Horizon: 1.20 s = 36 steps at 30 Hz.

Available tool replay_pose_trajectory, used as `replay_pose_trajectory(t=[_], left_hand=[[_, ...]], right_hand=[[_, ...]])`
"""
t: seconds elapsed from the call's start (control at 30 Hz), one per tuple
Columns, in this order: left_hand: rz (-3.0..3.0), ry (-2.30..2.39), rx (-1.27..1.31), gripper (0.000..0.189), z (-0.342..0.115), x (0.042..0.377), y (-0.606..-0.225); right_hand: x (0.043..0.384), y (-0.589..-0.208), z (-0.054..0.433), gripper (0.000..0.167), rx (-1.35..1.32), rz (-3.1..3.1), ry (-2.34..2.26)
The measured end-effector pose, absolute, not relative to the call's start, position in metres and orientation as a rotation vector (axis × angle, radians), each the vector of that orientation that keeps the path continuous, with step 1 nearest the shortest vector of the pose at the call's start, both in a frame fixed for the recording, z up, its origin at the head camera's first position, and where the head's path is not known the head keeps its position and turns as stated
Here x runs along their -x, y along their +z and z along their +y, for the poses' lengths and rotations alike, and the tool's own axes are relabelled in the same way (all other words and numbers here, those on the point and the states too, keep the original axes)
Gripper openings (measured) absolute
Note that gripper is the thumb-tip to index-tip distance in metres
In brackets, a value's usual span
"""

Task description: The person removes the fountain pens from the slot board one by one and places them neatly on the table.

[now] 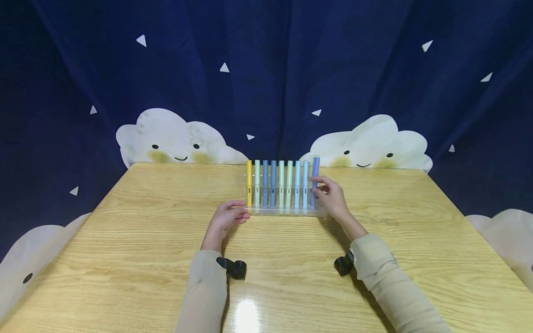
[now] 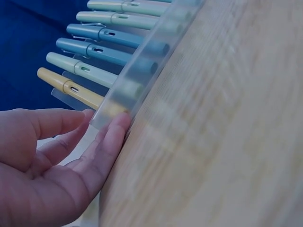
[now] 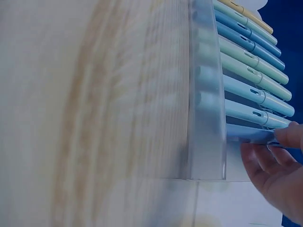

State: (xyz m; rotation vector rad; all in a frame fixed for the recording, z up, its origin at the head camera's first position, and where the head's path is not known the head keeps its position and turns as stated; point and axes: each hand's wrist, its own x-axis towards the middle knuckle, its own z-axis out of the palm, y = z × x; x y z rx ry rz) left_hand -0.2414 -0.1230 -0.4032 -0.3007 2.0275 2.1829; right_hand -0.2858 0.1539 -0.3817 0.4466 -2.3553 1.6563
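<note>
A clear acrylic pen stand [image 1: 283,212] holds a row of upright pens near the table's far edge. My left hand [image 1: 226,216] grips the stand's left end, fingertips around its lower corner beside the yellow pen [image 1: 249,175]. At the opposite end, my right hand [image 1: 333,198] pinches a periwinkle pen [image 3: 251,134] between thumb and fingers. That pen leans slightly in the head view and its top rises above the others. Between them stand pale green pens [image 2: 85,68], dark blue pens [image 2: 106,52] and light blue pens [image 3: 246,112]. Fingers hide part of the periwinkle pen.
The stand rests on a wood-grain table [image 1: 137,240]. Behind it hangs a dark blue curtain [image 1: 266,83] with smiling white clouds [image 1: 175,138] and small white triangles. Black wrist cameras [image 1: 237,269] sit on both forearms, above the tabletop.
</note>
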Motion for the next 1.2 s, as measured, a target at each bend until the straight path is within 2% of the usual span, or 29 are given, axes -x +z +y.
replay_pose_trajectory(t=[0.3,0.43,0.7,0.77,1.03,1.2], left_hand=[[2.032,2.184,0.299,0.027,-0.123,0.242,-0.403],[2.022,2.197,0.302,0.027,-0.123,0.243,-0.405],[2.024,2.182,0.339,0.026,-0.123,0.245,-0.404],[2.024,2.180,0.346,0.026,-0.122,0.245,-0.403],[2.061,2.166,0.344,0.025,-0.122,0.246,-0.403],[2.068,2.169,0.327,0.025,-0.122,0.246,-0.403]], right_hand=[[0.283,-0.378,0.157,0.025,-0.428,-2.282,1.629],[0.282,-0.377,0.160,0.030,-0.429,-2.273,1.625],[0.280,-0.376,0.168,0.070,-0.331,-2.268,1.729],[0.280,-0.374,0.170,0.074,-0.286,-2.294,1.750],[0.281,-0.371,0.183,0.054,-0.155,-2.352,1.895],[0.282,-0.371,0.191,0.049,-0.132,-2.349,1.972]])
